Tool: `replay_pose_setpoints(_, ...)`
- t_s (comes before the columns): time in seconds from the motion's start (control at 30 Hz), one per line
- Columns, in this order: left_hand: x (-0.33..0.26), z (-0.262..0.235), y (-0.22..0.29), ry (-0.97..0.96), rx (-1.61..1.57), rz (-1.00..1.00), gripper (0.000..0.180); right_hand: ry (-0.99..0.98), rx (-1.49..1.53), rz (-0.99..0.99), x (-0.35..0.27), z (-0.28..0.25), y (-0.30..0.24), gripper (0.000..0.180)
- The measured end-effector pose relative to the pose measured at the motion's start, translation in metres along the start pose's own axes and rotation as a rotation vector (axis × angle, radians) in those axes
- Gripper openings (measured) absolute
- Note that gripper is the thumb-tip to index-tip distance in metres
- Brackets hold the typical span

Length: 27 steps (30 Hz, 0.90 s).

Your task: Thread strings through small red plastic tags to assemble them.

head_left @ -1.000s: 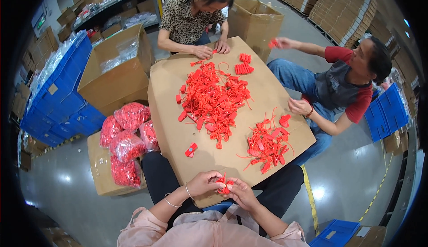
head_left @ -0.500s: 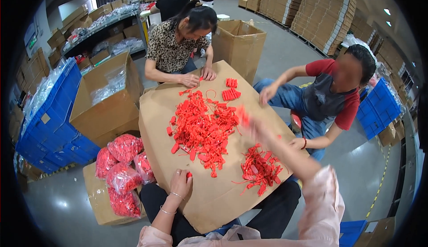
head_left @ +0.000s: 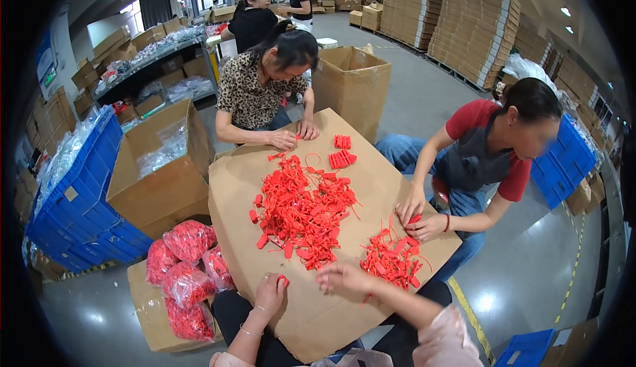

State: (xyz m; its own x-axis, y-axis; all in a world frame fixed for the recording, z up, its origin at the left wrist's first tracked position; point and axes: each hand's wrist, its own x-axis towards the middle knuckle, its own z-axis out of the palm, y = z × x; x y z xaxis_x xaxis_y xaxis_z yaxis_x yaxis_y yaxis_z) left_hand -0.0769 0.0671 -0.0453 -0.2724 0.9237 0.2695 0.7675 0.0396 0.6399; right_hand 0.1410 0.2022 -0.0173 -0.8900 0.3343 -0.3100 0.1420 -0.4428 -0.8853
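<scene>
The left hand (head_left: 270, 292) rests at the near edge of the cardboard counter (head_left: 371, 188), fingers closed on a small red plastic piece (head_left: 283, 279) held at the fingertips. The right hand (head_left: 342, 277) is extended over the counter, fingers spread and released, blurred, with nothing visibly gripped; it lies between the large central pile of red plastic ties (head_left: 303, 211) and the smaller pile (head_left: 392, 261) to its right, near both. Two other people work at the far and right edges of the counter, each handling red ties. Bags of red ties (head_left: 185, 267) lie on a low carton left of the counter, beside blue crates (head_left: 79, 195).
</scene>
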Motion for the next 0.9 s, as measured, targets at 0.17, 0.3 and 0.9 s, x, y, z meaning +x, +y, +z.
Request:
replay_pose_setpoints(0.17,0.003,0.019,0.002,0.048,0.131,-0.085,0.018,0.232,0.199,0.033,-0.072,0.048,0.085,0.029)
replay_pose_setpoints(0.3,0.011,0.017,0.031,0.124,-0.014,-0.127,0.021,0.335,0.239,0.087,-0.111,0.065,0.106,0.027)
replay_pose_setpoints(0.9,-0.058,0.016,0.046,-0.159,-0.629,-0.495,0.014,0.729,-1.79,-0.243,-0.046,0.024,0.045,0.012)
